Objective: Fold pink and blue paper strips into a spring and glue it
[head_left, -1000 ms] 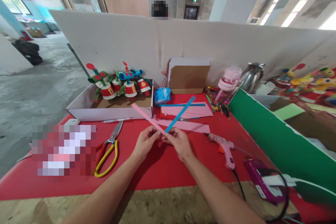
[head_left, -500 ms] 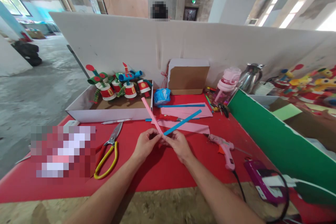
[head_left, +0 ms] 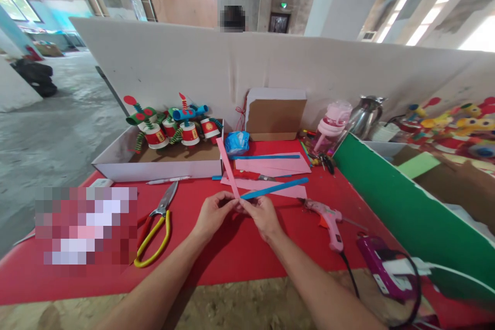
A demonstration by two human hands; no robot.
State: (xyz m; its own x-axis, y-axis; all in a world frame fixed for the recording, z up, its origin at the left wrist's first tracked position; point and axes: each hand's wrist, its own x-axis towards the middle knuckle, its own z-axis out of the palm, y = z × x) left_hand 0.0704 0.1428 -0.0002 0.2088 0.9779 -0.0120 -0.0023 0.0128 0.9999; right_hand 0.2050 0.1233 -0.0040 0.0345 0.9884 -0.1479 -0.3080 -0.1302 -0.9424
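Above the red table covering, my left hand (head_left: pixel 215 215) pinches the lower end of a pink paper strip (head_left: pixel 228 167), which points up and slightly left. Closed close beside it, my right hand (head_left: pixel 262 216) grips the near end of a blue paper strip (head_left: pixel 276 188) that reaches out to the right. The two strips meet in a V at my fingertips; how their ends overlap is hidden by my fingers. Behind the strips lie pink paper sheets (head_left: pixel 286 163), another blue strip (head_left: pixel 266 157) and a red-handled cutter (head_left: pixel 255 175).
Yellow-and-red-handled scissors (head_left: pixel 157 229) lie left. To the right are a pink glue gun (head_left: pixel 327 224), a purple power strip (head_left: pixel 386 273) and a green-sided box (head_left: pixel 390 206). A white box (head_left: pixel 162 170) holds paper-cup figures (head_left: pixel 157 135) at the back left. A person's head shows beyond the white partition (head_left: pixel 174 62).
The blue strip has swung down to the right, so the V is wider. The pink strip stands a little more upright. Both hands stay nearly in place.
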